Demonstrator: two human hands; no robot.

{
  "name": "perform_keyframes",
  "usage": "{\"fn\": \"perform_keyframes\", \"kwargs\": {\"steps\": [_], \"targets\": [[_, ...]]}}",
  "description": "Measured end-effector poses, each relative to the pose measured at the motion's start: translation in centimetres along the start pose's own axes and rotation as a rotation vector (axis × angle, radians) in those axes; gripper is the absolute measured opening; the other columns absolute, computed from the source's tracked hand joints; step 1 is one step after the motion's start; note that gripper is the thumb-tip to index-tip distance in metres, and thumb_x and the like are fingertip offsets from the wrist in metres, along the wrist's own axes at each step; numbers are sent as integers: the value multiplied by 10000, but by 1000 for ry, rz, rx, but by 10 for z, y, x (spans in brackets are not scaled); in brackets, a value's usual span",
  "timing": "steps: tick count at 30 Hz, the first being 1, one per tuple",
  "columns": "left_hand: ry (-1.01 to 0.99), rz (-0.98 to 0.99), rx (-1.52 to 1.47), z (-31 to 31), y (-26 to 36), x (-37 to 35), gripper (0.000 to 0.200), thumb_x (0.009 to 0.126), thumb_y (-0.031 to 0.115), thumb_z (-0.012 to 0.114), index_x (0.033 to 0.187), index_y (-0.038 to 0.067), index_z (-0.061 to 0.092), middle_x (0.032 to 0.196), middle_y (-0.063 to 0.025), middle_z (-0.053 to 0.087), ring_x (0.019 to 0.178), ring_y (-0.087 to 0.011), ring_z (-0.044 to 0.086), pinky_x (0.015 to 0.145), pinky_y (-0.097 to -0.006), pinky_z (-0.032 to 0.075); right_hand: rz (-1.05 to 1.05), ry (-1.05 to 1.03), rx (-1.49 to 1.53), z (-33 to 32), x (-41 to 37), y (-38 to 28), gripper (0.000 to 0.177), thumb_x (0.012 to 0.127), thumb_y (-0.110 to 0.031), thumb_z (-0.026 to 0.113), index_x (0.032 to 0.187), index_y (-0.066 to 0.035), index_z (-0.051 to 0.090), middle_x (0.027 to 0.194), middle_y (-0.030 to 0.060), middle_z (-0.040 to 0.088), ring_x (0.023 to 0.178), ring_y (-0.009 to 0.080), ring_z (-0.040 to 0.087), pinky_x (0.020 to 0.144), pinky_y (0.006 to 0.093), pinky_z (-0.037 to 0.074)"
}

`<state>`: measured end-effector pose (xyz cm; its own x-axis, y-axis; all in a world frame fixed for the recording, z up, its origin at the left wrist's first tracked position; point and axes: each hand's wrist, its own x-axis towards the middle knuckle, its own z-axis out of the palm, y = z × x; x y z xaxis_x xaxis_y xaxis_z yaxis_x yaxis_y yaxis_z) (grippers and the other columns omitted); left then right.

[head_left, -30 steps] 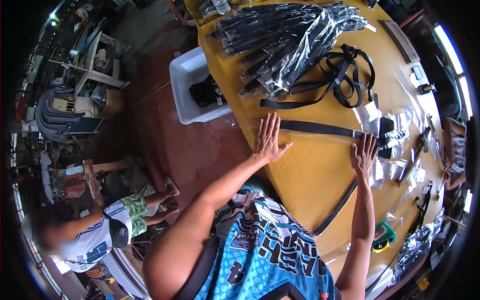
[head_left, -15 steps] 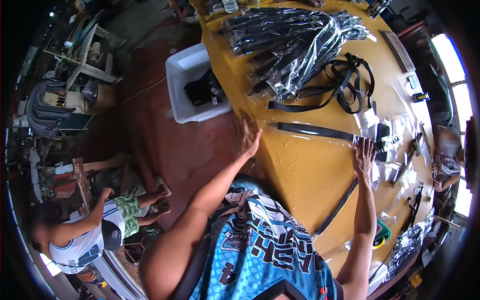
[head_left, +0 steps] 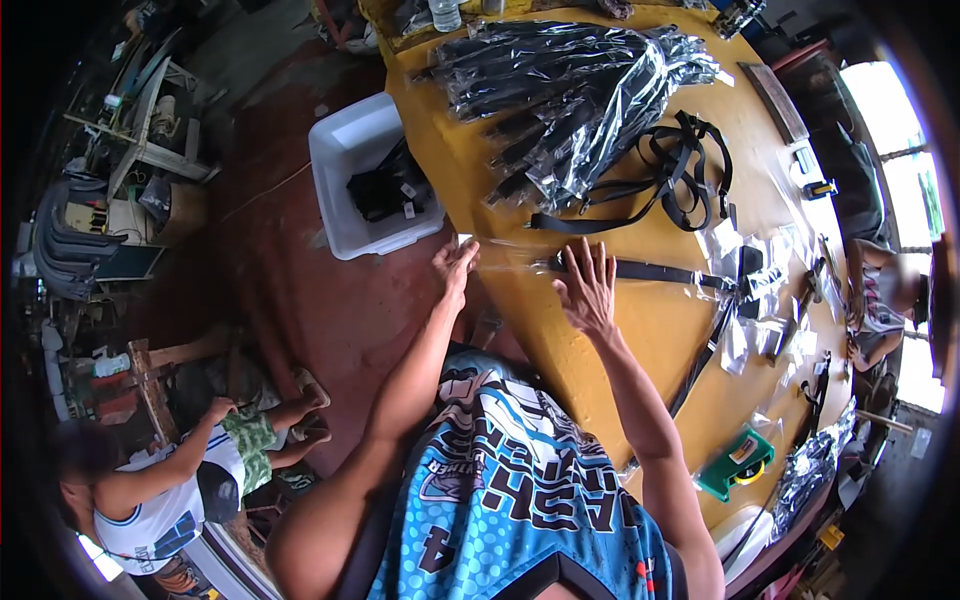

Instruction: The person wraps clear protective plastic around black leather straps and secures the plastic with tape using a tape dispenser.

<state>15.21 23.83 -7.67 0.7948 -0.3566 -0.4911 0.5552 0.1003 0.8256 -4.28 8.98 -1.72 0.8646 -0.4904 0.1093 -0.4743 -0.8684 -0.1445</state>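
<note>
A black strap [head_left: 665, 272] in a clear plastic sleeve [head_left: 515, 262] lies across the yellow table. My left hand [head_left: 457, 268] is at the table's left edge, its fingers closed on the sleeve's end, which stretches past the strap. My right hand [head_left: 590, 290] rests flat with fingers spread on the strap near its left end. Above it on the table is a loose tangle of black straps [head_left: 680, 175]. Another black strap [head_left: 700, 365] runs down to the right of my right forearm.
A pile of plastic-wrapped straps [head_left: 570, 90] covers the far table. A white bin [head_left: 335, 190] holding black items stands left of the table edge. Plastic scraps [head_left: 735, 330] and a green tape dispenser [head_left: 735, 465] are at right. One person [head_left: 175, 490] sits left, another [head_left: 880, 300] right.
My right hand has slid left along the strap, from its right end to near its left end. My left hand has moved slightly left and now grips the sleeve, which is drawn out leftward.
</note>
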Motion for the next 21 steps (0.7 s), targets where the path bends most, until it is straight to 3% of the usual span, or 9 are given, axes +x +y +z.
{"fn": "perform_keyframes", "kwargs": {"steps": [4, 6, 7, 8, 10, 12, 14, 17, 21], "targets": [[16, 12, 104, -10, -2, 4, 272, 727, 90, 755, 910, 81, 554, 781, -22, 613, 616, -92, 574, 523, -200, 459, -9, 32, 16, 2, 1, 1, 597, 887, -517, 382, 1351, -142, 386, 1449, 136, 242, 1329, 385, 190, 1074, 540, 105], [81, 205, 17, -11, -8, 7, 343, 726, 88, 756, 964, 65, 509, 761, -18, 572, 568, -92, 536, 499, -185, 442, 1, 28, 9, 2, 2, 1, 596, 884, -520, 386, 1348, -146, 391, 1449, 134, 242, 1330, 384, 188, 1075, 541, 104], [127, 297, 165, -6, 9, -6, 384, 753, 64, 713, 1051, 43, 473, 828, -60, 544, 656, -165, 546, 611, -262, 487, 5, 25, 5, 3, 2, 0, 595, 881, -523, 390, 1345, -151, 396, 1450, 132, 242, 1331, 382, 187, 1075, 542, 103], [120, 298, 163, 5, 30, -21, 384, 753, 64, 713, 1051, 43, 473, 828, -60, 544, 656, -165, 546, 611, -262, 487, 9, 27, 0, 4, 3, 0, 595, 881, -523, 390, 1345, -151, 396, 1450, 132, 242, 1331, 382, 187, 1075, 542, 103], [217, 1160, 847, 30, 54, -51, 394, 770, 70, 671, 1105, 22, 469, 962, -145, 538, 881, -276, 554, 827, -391, 466, 18, 19, 10, 4, 2, -1, 590, 881, -521, 394, 1347, -160, 395, 1451, 131, 238, 1333, 382, 184, 1076, 543, 99], [-324, 1060, 795, 47, 29, -66, 482, 775, 127, 658, 1182, -16, 444, 1153, -234, 476, 1143, -374, 428, 1012, -458, 317, 22, 13, 15, 4, -1, 0, 579, 878, -498, 414, 1351, -165, 390, 1455, 129, 232, 1335, 383, 181, 1075, 545, 101], [-554, 1026, 921, 76, 9, -90, 608, 805, 300, 630, 1235, -69, 409, 1275, -272, 407, 1244, -409, 335, 1055, -473, 248, -4, 27, 17, 9, 0, 3, 573, 883, -466, 409, 1357, -144, 376, 1461, 133, 220, 1333, 393, 174, 1077, 533, 99], [-553, 1096, 1125, 93, -27, -84, 771, 863, 511, 448, 1306, -105, 314, 1363, -282, 311, 1288, -424, 259, 1078, -510, 150, 0, 31, 33, 11, -2, 5, 588, 857, -386, 455, 1368, -116, 346, 1461, 135, 224, 1341, 373, 178, 1077, 532, 102], [-565, 1073, 1253, 90, -36, -78, 824, 846, 553, 441, 1337, -87, 270, 1407, -263, 240, 1325, -415, 179, 1081, -524, 109, 14, 47, 129, 1, -7, 14, 610, 834, -315, 486, 1367, -62, 328, 1452, 147, 242, 1344, 371, 178, 1079, 523, 108]]}}
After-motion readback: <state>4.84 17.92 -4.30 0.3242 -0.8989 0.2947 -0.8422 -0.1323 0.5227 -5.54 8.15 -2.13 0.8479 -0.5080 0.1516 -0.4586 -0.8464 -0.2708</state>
